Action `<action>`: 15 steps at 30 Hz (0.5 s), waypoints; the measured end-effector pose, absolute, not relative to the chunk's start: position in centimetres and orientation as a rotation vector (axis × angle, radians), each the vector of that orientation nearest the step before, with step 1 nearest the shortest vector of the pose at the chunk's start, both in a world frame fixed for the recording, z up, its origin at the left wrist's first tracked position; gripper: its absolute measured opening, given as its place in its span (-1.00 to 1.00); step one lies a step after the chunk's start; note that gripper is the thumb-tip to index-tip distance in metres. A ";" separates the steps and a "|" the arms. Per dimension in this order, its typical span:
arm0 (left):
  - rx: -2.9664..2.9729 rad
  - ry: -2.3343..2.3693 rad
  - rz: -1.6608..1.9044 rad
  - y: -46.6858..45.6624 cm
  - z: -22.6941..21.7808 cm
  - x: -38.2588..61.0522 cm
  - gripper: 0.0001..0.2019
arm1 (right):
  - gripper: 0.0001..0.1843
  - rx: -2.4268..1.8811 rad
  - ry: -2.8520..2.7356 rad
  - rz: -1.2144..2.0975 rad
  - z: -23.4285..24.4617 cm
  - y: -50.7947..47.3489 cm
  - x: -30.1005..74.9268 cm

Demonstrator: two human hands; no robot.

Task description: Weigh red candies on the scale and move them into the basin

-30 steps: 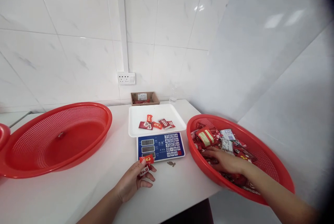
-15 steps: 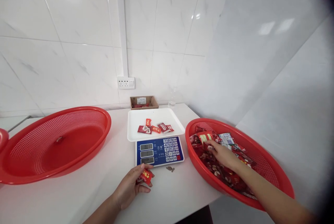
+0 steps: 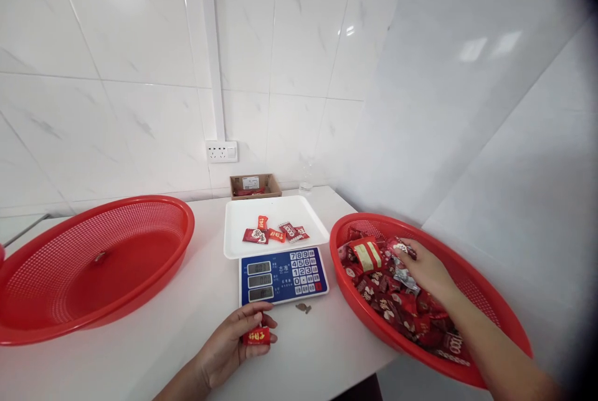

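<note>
Holds a red packet (image 3: 256, 336) clamped in the left hand (image 3: 228, 342), long axis crosswise; pinches a maroon packet (image 3: 398, 246) in the right hand (image 3: 430, 270), over the basket (image 3: 481, 286). Ahead of the left grip, leftward of the right: scale (image 3: 283, 276), nearer the left.

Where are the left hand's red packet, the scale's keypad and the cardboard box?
Red packet (image 3: 256, 336): head view, yellow-lettered front.
Keypad (image 3: 306, 271): head view, middle keys.
Cardboard box (image 3: 266, 182): head view, inner back wall.

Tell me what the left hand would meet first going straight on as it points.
The left hand would probably meet the near edge of the scale; brown scraps lie close to that line, and its height is unclear.
</note>
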State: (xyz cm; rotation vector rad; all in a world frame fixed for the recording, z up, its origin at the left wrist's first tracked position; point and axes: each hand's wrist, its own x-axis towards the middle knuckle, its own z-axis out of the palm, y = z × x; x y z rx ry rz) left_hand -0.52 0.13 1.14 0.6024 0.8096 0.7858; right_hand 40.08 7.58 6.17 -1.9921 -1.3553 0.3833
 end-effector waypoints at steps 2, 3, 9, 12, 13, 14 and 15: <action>0.606 0.806 0.773 0.2 1.1 -0.5 -0.67 | -0.61 -1.987 -1.359 0.389 6.0 7.7 40.1; 0.609 0.804 0.768 0.2 1.1 -0.6 -0.65 | -0.62 -1.982 -1.363 0.398 5.9 7.8 40.1; 0.638 0.790 0.726 0.1 1.0 -0.5 -0.59 | -0.58 -1.907 -1.356 0.507 5.7 7.8 40.0; 0.653 0.794 0.702 0.1 0.9 -0.5 -0.59 | -0.58 -1.879 -1.353 0.557 5.8 7.6 39.8; 0.661 0.796 0.694 0.1 0.8 -0.5 -0.59 | -0.59 -1.883 -1.370 0.557 5.8 7.6 39.8; 0.670 0.799 0.688 0.1 0.7 -0.5 -0.58 | -0.60 -1.890 -1.395 0.546 5.8 7.6 39.8; 0.679 0.800 0.683 0.1 0.7 -0.5 -0.58 | -0.62 -1.898 -1.421 0.528 5.7 7.6 39.9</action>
